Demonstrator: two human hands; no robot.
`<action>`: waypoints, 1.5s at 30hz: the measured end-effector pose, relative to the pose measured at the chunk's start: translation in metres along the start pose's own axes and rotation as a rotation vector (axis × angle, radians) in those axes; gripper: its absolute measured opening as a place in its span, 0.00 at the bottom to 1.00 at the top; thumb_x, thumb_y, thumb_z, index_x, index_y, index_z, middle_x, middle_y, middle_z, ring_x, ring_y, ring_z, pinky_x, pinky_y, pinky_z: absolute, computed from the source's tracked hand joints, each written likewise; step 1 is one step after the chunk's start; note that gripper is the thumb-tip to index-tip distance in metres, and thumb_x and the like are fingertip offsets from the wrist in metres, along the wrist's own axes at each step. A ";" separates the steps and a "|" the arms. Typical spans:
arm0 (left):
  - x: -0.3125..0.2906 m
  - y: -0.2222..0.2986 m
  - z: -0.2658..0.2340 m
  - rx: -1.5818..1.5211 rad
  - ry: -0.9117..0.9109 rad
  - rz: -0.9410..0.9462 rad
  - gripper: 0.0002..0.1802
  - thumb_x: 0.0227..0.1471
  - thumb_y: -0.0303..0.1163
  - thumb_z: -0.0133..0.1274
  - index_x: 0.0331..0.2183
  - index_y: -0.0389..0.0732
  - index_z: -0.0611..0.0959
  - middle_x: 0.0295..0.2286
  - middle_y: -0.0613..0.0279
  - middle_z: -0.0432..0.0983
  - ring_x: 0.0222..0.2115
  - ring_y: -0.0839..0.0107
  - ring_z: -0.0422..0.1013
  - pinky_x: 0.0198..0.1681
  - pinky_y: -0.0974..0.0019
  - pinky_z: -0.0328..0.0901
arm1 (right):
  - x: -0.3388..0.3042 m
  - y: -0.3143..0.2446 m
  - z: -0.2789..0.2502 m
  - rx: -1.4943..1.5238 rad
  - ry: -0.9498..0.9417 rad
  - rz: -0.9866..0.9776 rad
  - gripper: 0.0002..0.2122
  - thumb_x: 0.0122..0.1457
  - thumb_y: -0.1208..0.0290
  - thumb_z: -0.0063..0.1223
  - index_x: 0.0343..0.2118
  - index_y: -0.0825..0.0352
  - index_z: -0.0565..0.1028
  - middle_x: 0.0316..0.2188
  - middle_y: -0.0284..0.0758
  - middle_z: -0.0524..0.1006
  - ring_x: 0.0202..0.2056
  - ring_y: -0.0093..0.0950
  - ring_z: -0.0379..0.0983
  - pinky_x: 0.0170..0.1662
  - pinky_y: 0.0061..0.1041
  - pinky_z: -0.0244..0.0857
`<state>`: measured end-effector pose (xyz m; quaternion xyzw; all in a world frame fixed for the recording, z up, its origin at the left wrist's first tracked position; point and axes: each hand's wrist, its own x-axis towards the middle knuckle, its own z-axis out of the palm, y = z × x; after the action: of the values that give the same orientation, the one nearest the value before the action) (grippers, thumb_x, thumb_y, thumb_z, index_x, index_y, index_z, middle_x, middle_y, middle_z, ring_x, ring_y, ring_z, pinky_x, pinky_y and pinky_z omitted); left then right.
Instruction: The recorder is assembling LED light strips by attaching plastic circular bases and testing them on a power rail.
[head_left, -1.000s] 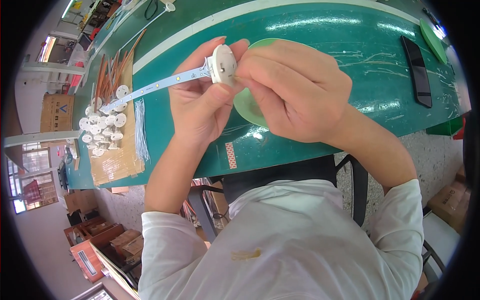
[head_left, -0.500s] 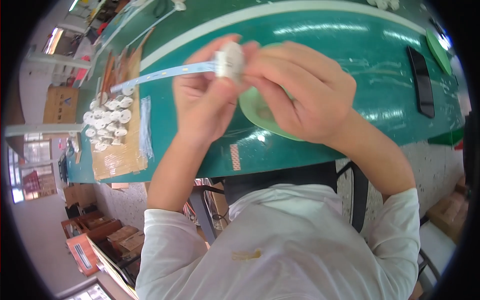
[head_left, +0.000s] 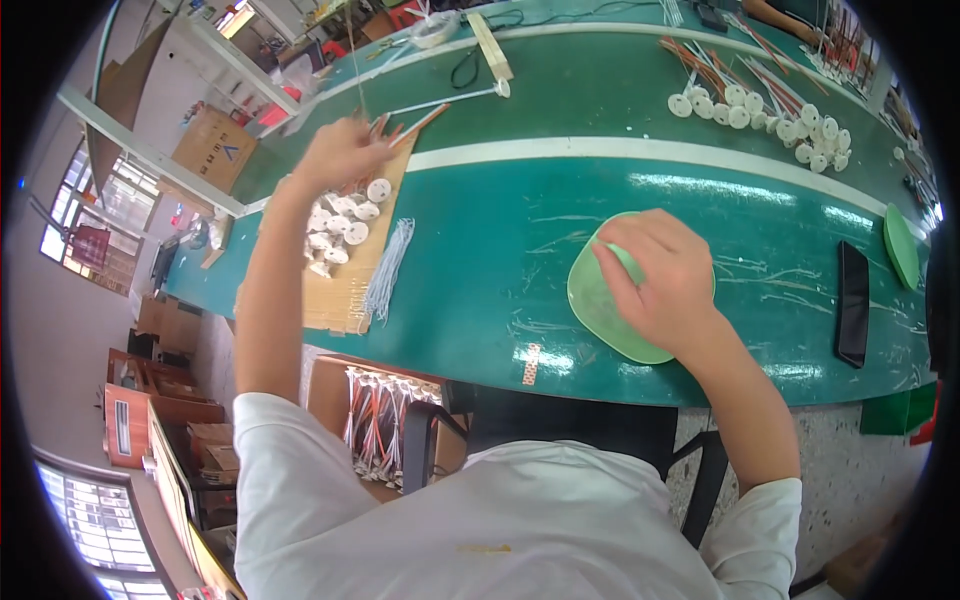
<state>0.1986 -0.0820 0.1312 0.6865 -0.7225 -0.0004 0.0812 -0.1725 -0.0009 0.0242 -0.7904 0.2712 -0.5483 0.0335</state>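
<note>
My left hand (head_left: 345,155) reaches over the far end of a cardboard sheet (head_left: 345,316), beside orange and white strips (head_left: 425,125). Its fingers look closed, but anything in them is hidden. Below it lies a pile of white round caps (head_left: 340,225) on the cardboard. My right hand (head_left: 660,280) is above a green shallow dish (head_left: 590,305), its thumb and fingers pinched together. I cannot make out what that pinch holds, if anything. The hand covers part of the dish.
A bundle of pale wires (head_left: 390,270) lies along the cardboard. A black phone-like slab (head_left: 852,303) and a second green dish (head_left: 899,247) are at the right. More capped strips (head_left: 740,105) lie beyond the white divider (head_left: 600,148). A box of strips (head_left: 385,425) stands below the table.
My hands have moved apart: the left to the cardboard, the right over the green dish. The white cap with its light strip no longer shows between them. The view has shifted.
</note>
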 end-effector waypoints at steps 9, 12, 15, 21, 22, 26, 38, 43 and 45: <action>-0.023 -0.100 0.011 0.366 -0.060 -0.213 0.30 0.43 0.50 0.56 0.28 0.25 0.82 0.30 0.33 0.77 0.35 0.40 0.75 0.42 0.50 0.69 | -0.004 -0.001 0.001 0.045 -0.136 -0.060 0.06 0.44 0.82 0.62 0.27 0.70 0.77 0.26 0.39 0.78 0.27 0.36 0.75 0.30 0.29 0.69; -0.031 -0.061 0.009 0.463 -0.075 -0.231 0.29 0.44 0.54 0.57 0.28 0.32 0.83 0.29 0.39 0.78 0.32 0.43 0.75 0.38 0.50 0.70 | -0.007 0.002 0.000 0.043 -0.176 -0.047 0.06 0.45 0.81 0.61 0.27 0.70 0.77 0.26 0.38 0.78 0.27 0.36 0.75 0.30 0.30 0.69; -0.008 -0.018 0.013 0.562 -0.018 -0.179 0.28 0.47 0.58 0.54 0.27 0.39 0.84 0.26 0.47 0.79 0.31 0.47 0.76 0.35 0.49 0.71 | -0.007 -0.002 -0.001 0.050 -0.204 -0.031 0.06 0.44 0.80 0.62 0.27 0.69 0.77 0.26 0.38 0.78 0.27 0.35 0.75 0.29 0.30 0.69; 0.094 0.040 0.079 0.298 0.077 0.005 0.26 0.51 0.56 0.50 0.40 0.44 0.81 0.35 0.45 0.78 0.38 0.47 0.75 0.41 0.48 0.71 | -0.006 -0.005 0.003 0.058 -0.289 -0.056 0.06 0.43 0.80 0.62 0.26 0.68 0.77 0.25 0.36 0.78 0.26 0.34 0.74 0.28 0.29 0.68; 0.110 0.052 0.090 0.262 0.077 -0.024 0.27 0.51 0.56 0.50 0.42 0.45 0.80 0.37 0.46 0.78 0.40 0.47 0.75 0.42 0.48 0.70 | -0.007 -0.003 0.006 0.076 -0.295 -0.037 0.06 0.43 0.80 0.62 0.26 0.68 0.77 0.26 0.36 0.78 0.26 0.34 0.74 0.27 0.29 0.68; 0.161 0.082 0.126 0.151 0.066 -0.098 0.27 0.51 0.55 0.52 0.44 0.45 0.80 0.41 0.50 0.77 0.43 0.51 0.75 0.44 0.50 0.70 | -0.005 0.000 0.007 0.064 -0.281 -0.019 0.07 0.42 0.81 0.63 0.26 0.67 0.77 0.26 0.35 0.78 0.25 0.33 0.74 0.26 0.28 0.68; 0.076 0.026 0.059 0.092 0.143 0.085 0.15 0.53 0.32 0.48 0.43 0.41 0.79 0.38 0.46 0.78 0.40 0.47 0.73 0.44 0.50 0.69 | 0.001 -0.012 0.009 0.060 -0.370 -0.088 0.07 0.41 0.80 0.63 0.24 0.68 0.76 0.26 0.35 0.77 0.25 0.30 0.75 0.26 0.26 0.69; 0.003 -0.109 -0.007 0.143 0.402 -0.033 0.16 0.48 0.23 0.50 0.42 0.38 0.80 0.36 0.44 0.78 0.38 0.46 0.74 0.44 0.53 0.68 | 0.000 -0.015 0.009 0.085 -0.374 -0.093 0.06 0.42 0.80 0.63 0.25 0.68 0.77 0.26 0.35 0.77 0.25 0.31 0.75 0.26 0.26 0.69; -0.025 -0.183 -0.016 0.145 0.385 -0.145 0.16 0.46 0.22 0.49 0.40 0.39 0.81 0.35 0.44 0.78 0.37 0.47 0.75 0.43 0.53 0.68 | 0.000 -0.018 0.010 0.087 -0.379 -0.103 0.06 0.42 0.80 0.63 0.25 0.68 0.77 0.26 0.35 0.77 0.25 0.31 0.75 0.26 0.26 0.69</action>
<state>0.3828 -0.0656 0.1240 0.7280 -0.6407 0.1769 0.1679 -0.1567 0.0118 0.0263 -0.8901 0.1954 -0.4017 0.0900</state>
